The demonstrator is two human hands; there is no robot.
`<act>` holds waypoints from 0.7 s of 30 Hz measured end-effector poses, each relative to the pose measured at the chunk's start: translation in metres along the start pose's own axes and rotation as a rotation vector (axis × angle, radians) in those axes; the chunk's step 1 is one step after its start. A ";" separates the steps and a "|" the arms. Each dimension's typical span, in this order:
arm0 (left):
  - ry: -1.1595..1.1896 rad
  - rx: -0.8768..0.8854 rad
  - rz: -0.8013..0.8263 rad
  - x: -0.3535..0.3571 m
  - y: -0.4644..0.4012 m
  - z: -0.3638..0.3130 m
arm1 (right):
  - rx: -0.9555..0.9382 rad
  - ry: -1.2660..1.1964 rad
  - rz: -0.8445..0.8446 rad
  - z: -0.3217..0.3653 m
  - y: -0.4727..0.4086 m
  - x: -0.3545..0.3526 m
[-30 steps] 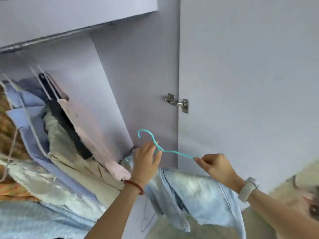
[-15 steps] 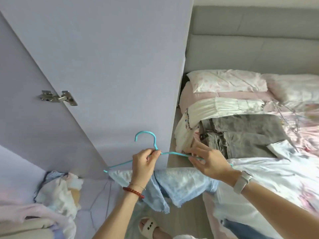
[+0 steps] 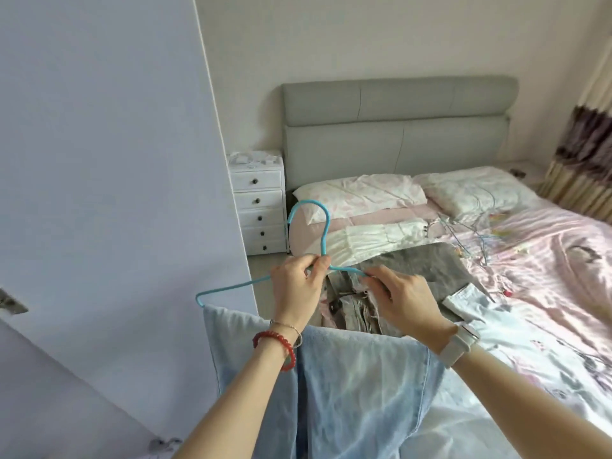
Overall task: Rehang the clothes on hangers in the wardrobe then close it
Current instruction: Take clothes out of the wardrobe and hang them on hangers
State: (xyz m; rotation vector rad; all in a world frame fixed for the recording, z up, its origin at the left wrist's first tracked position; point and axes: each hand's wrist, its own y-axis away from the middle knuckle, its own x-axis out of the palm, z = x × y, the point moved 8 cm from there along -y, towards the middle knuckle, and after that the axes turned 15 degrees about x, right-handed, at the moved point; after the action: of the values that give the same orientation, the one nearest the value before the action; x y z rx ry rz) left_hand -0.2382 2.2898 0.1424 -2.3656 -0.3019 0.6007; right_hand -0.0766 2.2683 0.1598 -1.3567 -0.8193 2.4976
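Hanger (image 3: 308,246), blue wire, sits mid-frame with pale jeans (image 3: 347,385) draped over its bar. Left hand (image 3: 298,289) pinches its neck; right hand (image 3: 404,299) grips its right shoulder. Wardrobe door (image 3: 109,160) fills the left; bed (image 3: 530,260) lies at right.

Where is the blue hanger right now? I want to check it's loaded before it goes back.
Head view, centre: the blue hanger is held by both hands, light blue jeans draped over its bar, beside the wardrobe door.

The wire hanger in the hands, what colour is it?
The thin wire hanger is light blue, almost turquoise, seen best in the head view.
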 end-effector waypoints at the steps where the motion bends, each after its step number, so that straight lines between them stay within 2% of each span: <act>1: 0.001 0.012 -0.018 0.013 -0.016 -0.006 | 0.008 0.014 -0.047 -0.011 -0.013 -0.010; 7: -0.138 0.113 -0.180 0.091 -0.104 -0.045 | 0.076 0.011 -0.181 -0.090 -0.095 -0.060; 10: -0.119 0.235 -0.195 0.134 -0.148 -0.064 | 0.121 -0.040 -0.213 -0.136 -0.130 -0.081; 13: -0.103 0.326 -0.144 0.181 -0.186 -0.073 | 0.191 -0.080 -0.237 -0.181 -0.156 -0.091; 21: -0.261 0.391 0.064 0.339 -0.251 -0.083 | 0.466 -0.209 -0.335 -0.324 -0.187 -0.107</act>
State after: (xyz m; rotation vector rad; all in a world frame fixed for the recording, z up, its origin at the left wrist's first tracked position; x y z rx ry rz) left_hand 0.0828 2.5553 0.2479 -1.9297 -0.2014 0.9123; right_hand 0.2311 2.5032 0.1992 -0.7483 -0.4104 2.3782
